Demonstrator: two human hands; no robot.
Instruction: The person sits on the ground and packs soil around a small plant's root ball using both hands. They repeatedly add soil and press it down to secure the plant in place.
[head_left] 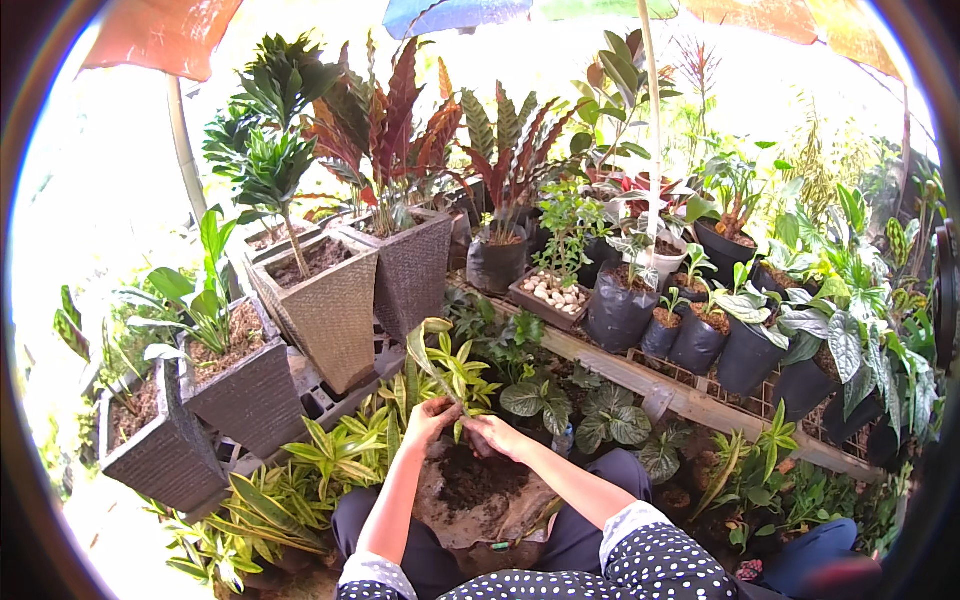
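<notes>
Plainly, what I held was a leafy cutting (430,348), its broad yellow-green blade curling over at the top and its thin stem running down between my palms. The fingers of my left hand (432,418) were pinched about the stem; my right hand (494,437), soil-darkened at the fingertips, was cupped against its lower end, and I could not tell whether it gripped or merely touched. Both hands hid that end. Below them, between my knees, sat a shallow, dirt-crusted basin (432,506), crumbly dark soil (480,478) heaped toward its far edge.

Smooth, pointed, yellow-edged leaves (345,455) crowded close on my left, pressing up to the basin's side. Behind them stood tapered square planters: a tan one (325,310) with a woven-looking surface, a darker, taller one (415,265) at its right edge, and rough grey ones (245,405) farther left.

Along the bench's rough wooden front edge (700,402) leaned soft, wrinkled black grow bags (617,315); near its left end a brown rectangular tray (540,310) held rounded white pebbles (558,292). Dark, pale-veined foliage (612,416) filled the space beneath that edge, and a slim pale pole (654,120) rose in front of the back plants.
</notes>
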